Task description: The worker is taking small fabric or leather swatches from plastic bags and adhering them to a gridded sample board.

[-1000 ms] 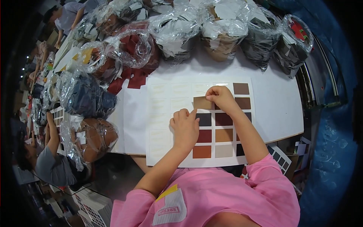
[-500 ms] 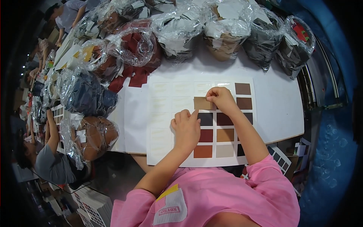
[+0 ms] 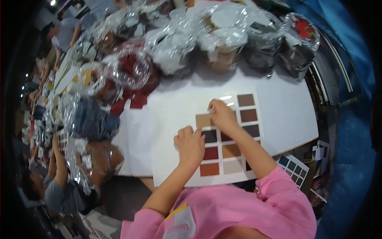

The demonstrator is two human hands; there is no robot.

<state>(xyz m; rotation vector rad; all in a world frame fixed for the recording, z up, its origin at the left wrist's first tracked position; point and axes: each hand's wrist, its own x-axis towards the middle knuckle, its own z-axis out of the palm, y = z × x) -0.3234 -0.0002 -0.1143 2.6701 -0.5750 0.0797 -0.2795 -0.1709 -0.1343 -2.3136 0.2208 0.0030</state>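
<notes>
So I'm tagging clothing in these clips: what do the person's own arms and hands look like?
Both hands, left hand and right hand, are bare: no gloves, and no rings or watch that I can make out. The forearms are uncovered; short pink sleeves end near the elbows.

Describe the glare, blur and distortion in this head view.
Head view: bright glare on the clear plastic bags along the table's far side; the table edge bows from fisheye distortion, with black corners; the right hand on the swatch card looks slightly soft, the left hand sharper.
</notes>
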